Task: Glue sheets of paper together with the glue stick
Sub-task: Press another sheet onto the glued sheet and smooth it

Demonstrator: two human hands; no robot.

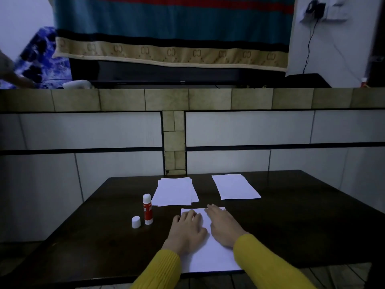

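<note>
1. Both hands lie flat on the near sheet [210,255] at the front of the dark desk [302,226]: the left hand [188,231] with fingers spread and straight, the right hand [224,225] just beside it, fingers reaching toward the sheet's far edge. Neither grips anything; the flat palms suggest pressing paper down so glued layers bond.

2. The glue stick [147,209] stands upright to the left of the hands, uncapped, its white top exposed. Its cap [136,222] sits just beside it, also upright, likely left off for further use.

3. Beyond the hands, a loose stack of sheets [174,191] lies fanned near the glue stick, probably the supply. A separate sheet [235,186] lies well apart to the right, at the back of the desk.

4. Whether the near sheet is one layer or two cannot be told; the hands and yellow sleeves [268,265] cover much of it, and no glue line shows.

5. The room is dim. The glue stick's label is unreadable. A striped blanket [173,28] hangs beyond the tiled ledge [125,100], hiding what is behind it.
</note>
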